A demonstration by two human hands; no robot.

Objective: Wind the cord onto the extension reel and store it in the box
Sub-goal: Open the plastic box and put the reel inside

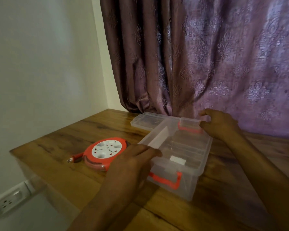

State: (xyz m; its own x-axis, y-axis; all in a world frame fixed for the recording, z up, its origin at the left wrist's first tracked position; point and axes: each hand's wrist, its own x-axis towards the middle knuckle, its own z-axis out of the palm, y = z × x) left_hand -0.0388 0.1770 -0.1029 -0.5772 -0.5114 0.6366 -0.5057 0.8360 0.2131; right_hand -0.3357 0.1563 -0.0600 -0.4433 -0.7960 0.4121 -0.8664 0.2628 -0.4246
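Note:
The red extension reel [105, 153] with a white socket face lies flat on the wooden table [70, 135], its cord wound in and its plug [73, 159] sticking out to the left. Right of it stands the clear plastic box [187, 152] with red latches, open, showing a white divider inside. My left hand [132, 164] holds the box's near-left rim, fingers laid over the edge. My right hand [218, 124] grips the far right corner by the rear red latch [188, 128], fingers curled round the rim.
The box's clear lid [147, 120] lies flat behind the box against a purple curtain [207, 64]. A white wall is on the left, with a wall socket [8, 201] below the table's left edge.

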